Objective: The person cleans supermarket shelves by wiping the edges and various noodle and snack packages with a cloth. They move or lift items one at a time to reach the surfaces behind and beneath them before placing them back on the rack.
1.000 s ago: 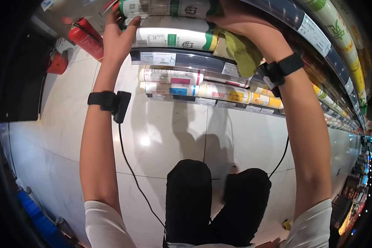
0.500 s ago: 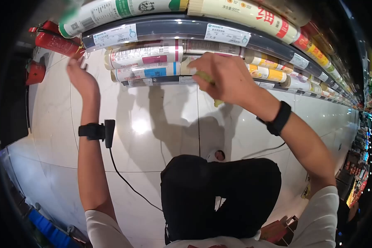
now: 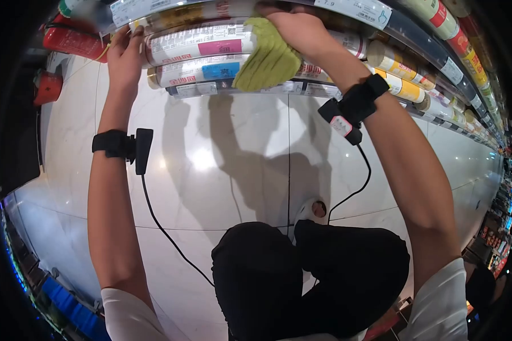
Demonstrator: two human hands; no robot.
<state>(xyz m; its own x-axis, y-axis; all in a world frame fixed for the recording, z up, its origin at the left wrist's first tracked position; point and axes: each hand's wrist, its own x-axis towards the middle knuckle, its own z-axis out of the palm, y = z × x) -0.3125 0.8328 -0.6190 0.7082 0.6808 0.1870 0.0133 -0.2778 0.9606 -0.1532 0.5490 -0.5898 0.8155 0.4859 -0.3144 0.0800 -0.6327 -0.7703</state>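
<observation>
My right hand (image 3: 301,33) grips a green ribbed cloth (image 3: 267,57), which hangs down in front of the stacked packs. Its fingertips reach in below the upper shelf and are partly hidden. At the left end of the same shelf level, my left hand (image 3: 125,57) is raised with its fingers stretched and apart, against or close to the pack ends. Between the hands lie paper-wrapped cylindrical packs that look like dried noodles: a white one with a magenta label (image 3: 221,47) and, below it, one with a blue label (image 3: 221,70).
A price-tagged shelf edge (image 3: 415,37) runs overhead and away to the right. Red fire extinguishers (image 3: 68,41) stand at the left. My knees (image 3: 259,256) are bent over pale floor tiles (image 3: 182,199). Black cables (image 3: 168,244) hang from both wrist straps.
My right hand has moved up to the packs under the upper shelf, and the cloth now hangs spread out. My left hand has risen and come right, to the pack ends.
</observation>
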